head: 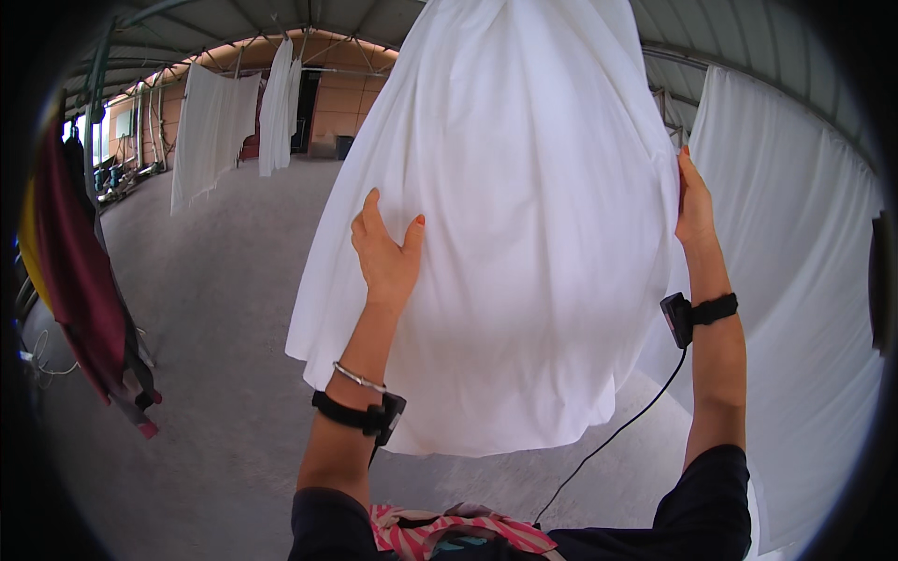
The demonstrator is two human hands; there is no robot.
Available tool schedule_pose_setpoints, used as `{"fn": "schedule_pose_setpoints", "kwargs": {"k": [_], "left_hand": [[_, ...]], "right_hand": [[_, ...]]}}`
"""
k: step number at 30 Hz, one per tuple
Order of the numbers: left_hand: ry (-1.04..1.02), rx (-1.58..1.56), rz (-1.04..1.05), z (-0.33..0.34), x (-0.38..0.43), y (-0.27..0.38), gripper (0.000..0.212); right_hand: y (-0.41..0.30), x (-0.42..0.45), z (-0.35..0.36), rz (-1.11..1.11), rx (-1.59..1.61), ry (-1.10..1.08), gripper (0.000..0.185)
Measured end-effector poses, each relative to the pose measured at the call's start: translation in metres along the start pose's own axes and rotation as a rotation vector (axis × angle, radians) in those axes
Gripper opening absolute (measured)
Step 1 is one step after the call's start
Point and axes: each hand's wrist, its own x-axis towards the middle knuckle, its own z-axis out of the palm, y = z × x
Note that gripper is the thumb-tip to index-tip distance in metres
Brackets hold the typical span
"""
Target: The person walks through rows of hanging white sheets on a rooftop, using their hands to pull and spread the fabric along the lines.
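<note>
A large white cloth hangs in loose folds directly before me, its top beyond the upper edge of the view. My left hand is at the cloth's left part, with thumb and fingers spread and nothing visible in its grasp. At the cloth's right edge is my right hand, raised a little higher. Its fingers are partly hidden, so whether they pinch the fabric is unclear. The cloth's lower hem hangs above the grey floor.
Another long white cloth hangs close on my right. Maroon fabric hangs at left, and further white cloths hang farther back. A black cable runs from the device strapped to my right forearm towards my waist.
</note>
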Motion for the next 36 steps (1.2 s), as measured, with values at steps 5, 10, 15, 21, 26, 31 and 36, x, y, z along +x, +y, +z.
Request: {"fn": "schedule_pose_setpoints", "kwargs": {"k": [5, 10, 15, 21, 26, 31, 36], "left_hand": [[-0.458, -0.351, -0.366, 0.014, -0.001, -0.063, 0.015], [-0.408, -0.357, -0.365, 0.028, -0.017, -0.066, 0.015], [-0.801, -0.366, -0.461, 0.033, -0.041, -0.062, 0.021], [-0.904, -0.585, -0.495, 0.022, -0.049, -0.089, 0.029], [-0.707, -0.706, -0.485, -0.009, -0.038, -0.096, 0.012], [-0.523, -0.650, -0.317, -0.042, -0.032, -0.050, 0.008], [-0.687, -0.696, 0.106, 0.003, -0.082, 0.050, 0.006]], "right_hand": [[0.000, -0.016, -0.020, 0.057, 0.024, -0.299, 0.031], [0.007, -0.061, -0.008, 0.188, -0.258, -0.136, 0.024], [0.034, -0.128, 0.025, 0.110, -0.241, -0.365, 0.033], [-0.005, -0.146, -0.041, -0.027, -0.444, 0.260, 0.006], [-0.012, -0.094, -0.121, -0.105, -0.973, 0.343, 0.016], [0.032, -0.049, -0.147, -0.220, -1.038, 0.308, 0.018], [0.053, -0.036, -0.121, -0.188, -0.977, 0.355, 0.022]]}}
